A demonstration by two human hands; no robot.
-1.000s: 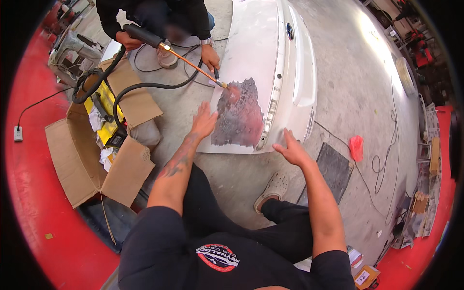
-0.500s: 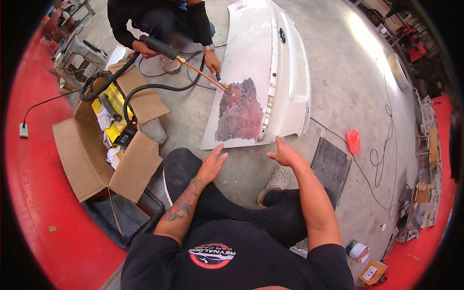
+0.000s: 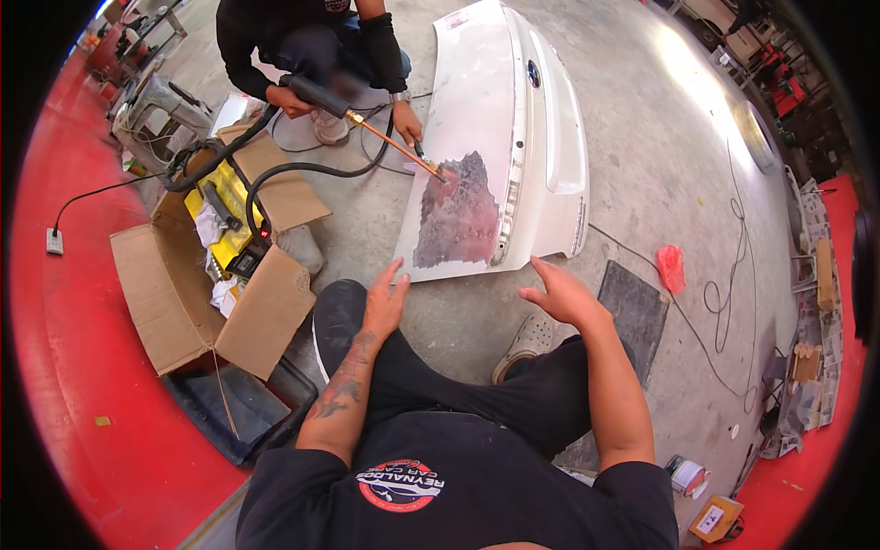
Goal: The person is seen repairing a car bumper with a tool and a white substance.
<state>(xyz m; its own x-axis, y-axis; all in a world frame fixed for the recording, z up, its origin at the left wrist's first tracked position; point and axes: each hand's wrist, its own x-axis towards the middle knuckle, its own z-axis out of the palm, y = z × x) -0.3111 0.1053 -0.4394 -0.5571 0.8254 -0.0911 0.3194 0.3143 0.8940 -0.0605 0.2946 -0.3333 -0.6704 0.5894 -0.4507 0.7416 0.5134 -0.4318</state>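
the broad, curved, white-painted car panel [image 3: 495, 128] lies on the grey concrete floor [image 3: 642, 147], in front of the wearer's knees. it is probably sheet metal: stiff along its ridge, awkward and fairly heavy for its width, slick where the paint is smooth. the ragged dark-grey and reddish patch [image 3: 463, 215] near its close end looks rougher and may be hot, so the sounder hold would be at the outer rims, to either side of it.

the left hand [image 3: 385, 301] is empty, fingers spread, just beside the panel's near left corner; the right hand [image 3: 564, 295] is likewise unclenched and empty, by the close edge. whether a fingertip touches, i cannot tell.

beyond, a co-worker's hand [image 3: 291, 101] grips a black-handled tool with a long copper-coloured rod [image 3: 394, 142], its tip at the patch.

as for marks: a dark blue oval badge [image 3: 533, 73] sits on the panel; a round red, white and black logo [image 3: 401, 486] with lettering is on the wearer's black t-shirt [image 3: 513, 486]; a yellow box [image 3: 720, 519] at lower right bears a white label, too small to read.
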